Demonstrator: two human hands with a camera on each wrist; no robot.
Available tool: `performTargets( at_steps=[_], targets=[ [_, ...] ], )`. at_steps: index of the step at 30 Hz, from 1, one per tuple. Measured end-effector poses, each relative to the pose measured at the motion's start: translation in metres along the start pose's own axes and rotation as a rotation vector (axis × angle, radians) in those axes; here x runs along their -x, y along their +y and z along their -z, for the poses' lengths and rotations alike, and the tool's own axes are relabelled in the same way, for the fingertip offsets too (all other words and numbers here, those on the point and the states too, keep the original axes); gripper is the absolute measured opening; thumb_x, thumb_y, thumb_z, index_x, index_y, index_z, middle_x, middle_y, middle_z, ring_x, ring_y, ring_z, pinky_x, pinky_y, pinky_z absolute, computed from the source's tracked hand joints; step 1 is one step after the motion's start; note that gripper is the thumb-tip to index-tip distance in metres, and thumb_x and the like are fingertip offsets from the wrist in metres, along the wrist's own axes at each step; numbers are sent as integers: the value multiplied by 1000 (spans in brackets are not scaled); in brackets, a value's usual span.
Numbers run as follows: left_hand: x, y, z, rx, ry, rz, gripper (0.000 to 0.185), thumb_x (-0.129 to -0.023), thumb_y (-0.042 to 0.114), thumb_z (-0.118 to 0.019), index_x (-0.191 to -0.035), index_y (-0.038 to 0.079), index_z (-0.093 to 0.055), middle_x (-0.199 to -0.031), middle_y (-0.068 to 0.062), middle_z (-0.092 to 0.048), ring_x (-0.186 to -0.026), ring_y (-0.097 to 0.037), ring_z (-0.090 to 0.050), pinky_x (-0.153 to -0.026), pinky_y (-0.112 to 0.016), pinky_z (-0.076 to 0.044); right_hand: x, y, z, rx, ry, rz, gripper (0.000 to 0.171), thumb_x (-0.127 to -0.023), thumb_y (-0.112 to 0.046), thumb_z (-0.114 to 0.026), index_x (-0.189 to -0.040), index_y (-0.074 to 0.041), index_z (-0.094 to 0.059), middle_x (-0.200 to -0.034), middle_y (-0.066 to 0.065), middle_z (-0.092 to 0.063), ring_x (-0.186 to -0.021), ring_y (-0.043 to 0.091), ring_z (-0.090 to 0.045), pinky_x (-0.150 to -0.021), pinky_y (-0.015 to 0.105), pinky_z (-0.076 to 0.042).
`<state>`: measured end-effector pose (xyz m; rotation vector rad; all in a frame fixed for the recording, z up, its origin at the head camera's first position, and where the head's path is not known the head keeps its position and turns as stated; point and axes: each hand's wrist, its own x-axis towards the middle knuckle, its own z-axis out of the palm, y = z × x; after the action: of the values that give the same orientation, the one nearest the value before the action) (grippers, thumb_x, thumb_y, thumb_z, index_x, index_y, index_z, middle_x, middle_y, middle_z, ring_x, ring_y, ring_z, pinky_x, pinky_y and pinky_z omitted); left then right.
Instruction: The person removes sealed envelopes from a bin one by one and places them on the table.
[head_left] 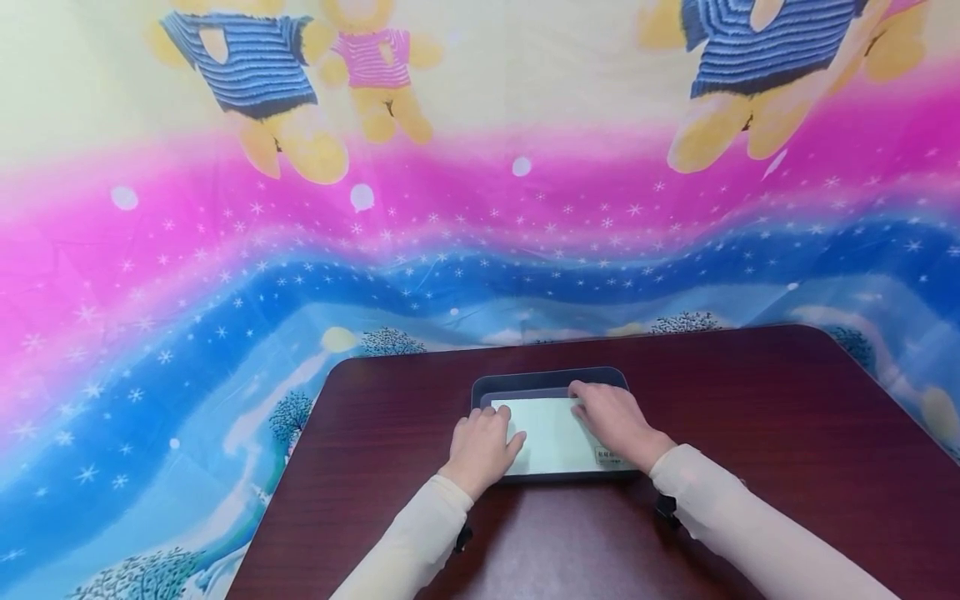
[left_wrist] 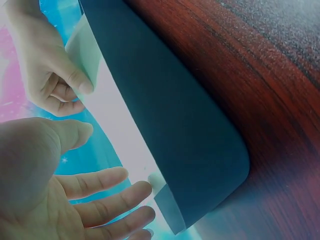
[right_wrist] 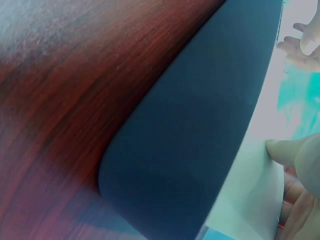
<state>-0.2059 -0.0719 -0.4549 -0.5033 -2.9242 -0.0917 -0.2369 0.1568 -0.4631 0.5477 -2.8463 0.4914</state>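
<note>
A dark grey shallow tray (head_left: 547, 381) with rounded corners sits on the table. A pale, whitish-green sheet (head_left: 551, 433) with a small printed mark at its lower right lies over it. My right hand (head_left: 615, 417) pinches the sheet's right side, thumb (right_wrist: 282, 150) on the near face and fingers behind. The left hand (head_left: 483, 446) is at the sheet's left side. In the left wrist view its fingers (left_wrist: 112, 200) are extended and spread, fingertips right by the sheet and the tray wall (left_wrist: 175, 115).
The dark reddish-brown table (head_left: 397, 417) has rounded far corners. Behind it hangs a colourful cloth (head_left: 487, 225) printed with bears and snowflakes. Pale sleeves (head_left: 420, 533) cover both forearms, and dark bands are on the wrists.
</note>
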Motion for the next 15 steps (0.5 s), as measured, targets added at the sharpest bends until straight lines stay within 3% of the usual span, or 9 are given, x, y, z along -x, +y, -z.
performTargets(
  at_steps=[8, 15],
  targets=[
    [0, 0, 3, 3, 6, -7, 38, -96, 46, -64, -111, 11, -69, -90, -5, -70, -78, -22, -64, -66, -35, -53, 1, 1, 7, -39, 24, -52, 12, -97, -17, -68, -108, -12, -69, -90, 3, -74, -68, 11, -62, -55, 30, -47],
    [0, -1, 6, 27, 18, -4, 37, -97, 46, -63, -111, 12, -69, -91, -4, -70, -80, -21, -65, -66, -33, -54, 0, -3, 15, -43, 68, -69, 8, -98, -17, -66, -104, -13, -68, -80, 1, -70, -59, 8, -53, -49, 27, -39]
  ],
)
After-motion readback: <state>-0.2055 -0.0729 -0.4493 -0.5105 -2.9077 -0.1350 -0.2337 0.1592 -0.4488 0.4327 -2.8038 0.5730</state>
